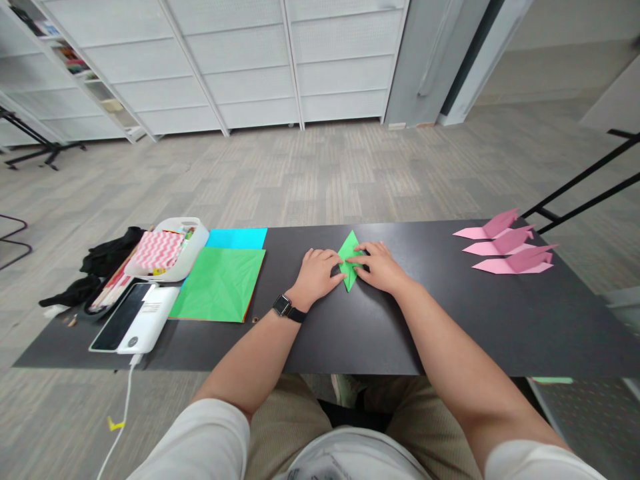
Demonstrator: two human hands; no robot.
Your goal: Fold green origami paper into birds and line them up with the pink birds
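Note:
A small piece of green origami paper, folded into a narrow diamond, lies on the dark table in front of me. From its left side my left hand holds it, thumb and fingertips at the edge. My right hand has its fingers on the right half, pressing it against the table. The fingertips cover part of the middle, so the folds there are hidden. A black watch is on my left wrist.
Pink folded paper birds stand in a row at the right. To my left lie green paper sheets over a blue sheet, a white basket, a phone and a cabled white power bank. The table ends near my lap.

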